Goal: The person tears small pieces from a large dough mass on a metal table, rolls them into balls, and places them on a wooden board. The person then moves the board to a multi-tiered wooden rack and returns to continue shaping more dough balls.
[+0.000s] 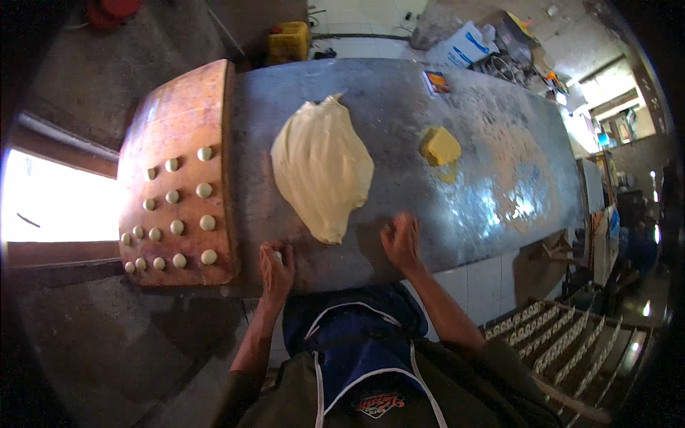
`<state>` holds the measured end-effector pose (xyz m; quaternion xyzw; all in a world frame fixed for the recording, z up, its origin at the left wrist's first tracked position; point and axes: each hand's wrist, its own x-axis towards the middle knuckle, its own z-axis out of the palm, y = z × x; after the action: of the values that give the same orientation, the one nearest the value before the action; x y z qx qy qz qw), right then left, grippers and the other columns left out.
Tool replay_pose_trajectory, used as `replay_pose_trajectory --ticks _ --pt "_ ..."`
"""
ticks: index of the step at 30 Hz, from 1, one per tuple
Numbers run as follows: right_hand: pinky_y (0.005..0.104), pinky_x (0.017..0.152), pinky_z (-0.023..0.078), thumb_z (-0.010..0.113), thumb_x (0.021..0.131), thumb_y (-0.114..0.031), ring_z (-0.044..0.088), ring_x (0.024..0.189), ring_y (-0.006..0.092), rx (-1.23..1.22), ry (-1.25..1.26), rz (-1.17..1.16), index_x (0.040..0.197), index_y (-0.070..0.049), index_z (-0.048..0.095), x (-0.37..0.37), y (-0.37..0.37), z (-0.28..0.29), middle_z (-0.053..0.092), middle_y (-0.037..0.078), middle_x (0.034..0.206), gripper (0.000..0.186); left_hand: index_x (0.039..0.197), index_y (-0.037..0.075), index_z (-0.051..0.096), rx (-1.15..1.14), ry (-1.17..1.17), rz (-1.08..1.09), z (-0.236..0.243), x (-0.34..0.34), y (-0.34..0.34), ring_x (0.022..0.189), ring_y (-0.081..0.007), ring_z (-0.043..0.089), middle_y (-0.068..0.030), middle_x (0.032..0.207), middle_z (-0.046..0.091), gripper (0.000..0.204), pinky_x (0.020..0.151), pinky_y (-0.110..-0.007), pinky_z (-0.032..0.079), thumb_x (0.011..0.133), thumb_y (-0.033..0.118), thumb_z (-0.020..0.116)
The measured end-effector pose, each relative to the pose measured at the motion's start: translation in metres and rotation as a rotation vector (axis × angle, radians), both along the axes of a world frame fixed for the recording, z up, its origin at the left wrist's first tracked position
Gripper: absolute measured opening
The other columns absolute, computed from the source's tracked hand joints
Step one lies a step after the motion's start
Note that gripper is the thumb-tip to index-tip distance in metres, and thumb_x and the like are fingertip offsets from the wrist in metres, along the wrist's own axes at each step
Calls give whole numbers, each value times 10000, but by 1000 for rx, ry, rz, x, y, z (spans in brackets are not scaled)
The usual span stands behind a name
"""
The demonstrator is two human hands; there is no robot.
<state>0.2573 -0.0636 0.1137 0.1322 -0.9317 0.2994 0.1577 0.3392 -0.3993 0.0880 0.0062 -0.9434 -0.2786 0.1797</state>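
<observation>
My left hand (277, 269) is closed at the near edge of the metal table (399, 89), its fingers curled round a small pale piece of dough that shows only in part. Farther right, my right hand (402, 242) rests on the table with its fingers curled in; whatever lies under them is hidden. Between and beyond the hands spreads a large, smooth slab of pale dough (322, 167). To the left, a reddish wooden board (187, 107) holds several small round dough balls (207, 222) in loose rows. Neither hand touches the slab or the board.
A yellow block of fat (440, 147) sits right of the slab, near a flour-dusted patch (517, 171). A small box (436, 83) lies at the far edge. Behind stand a yellow container (288, 43) and a white bag (464, 44). A rack with shaped pieces (571, 342) is at lower right.
</observation>
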Motion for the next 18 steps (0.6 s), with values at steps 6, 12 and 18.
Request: replay_pose_trajectory --ticks 6,12,18 --pt "484 807 442 744 872 -91 530 962 353 198 -168 1 1018 -6 535 20 56 21 555 159 1022 268 1151 14 644 37 -129 -221 76 11 -23 1039 -394 616 -179 1150 630 361 945 -479 498 816 39 775" --pt "449 963 515 762 838 -130 602 1140 379 299 -547 36 1167 -14 704 39 75 46 596 177 1202 354 1043 19 703 336 -226 -259 106 35 -56 1106 -355 633 -161 1146 646 289 938 -456 536 798 113 826" --pt "463 932 531 732 829 -126 627 1092 383 297 -343 616 1135 -1 700 -75 -131 150 599 200 1143 332 1076 21 699 216 259 169 172 6 -225 995 -322 657 -148 1068 670 308 858 -416 553 781 58 781"
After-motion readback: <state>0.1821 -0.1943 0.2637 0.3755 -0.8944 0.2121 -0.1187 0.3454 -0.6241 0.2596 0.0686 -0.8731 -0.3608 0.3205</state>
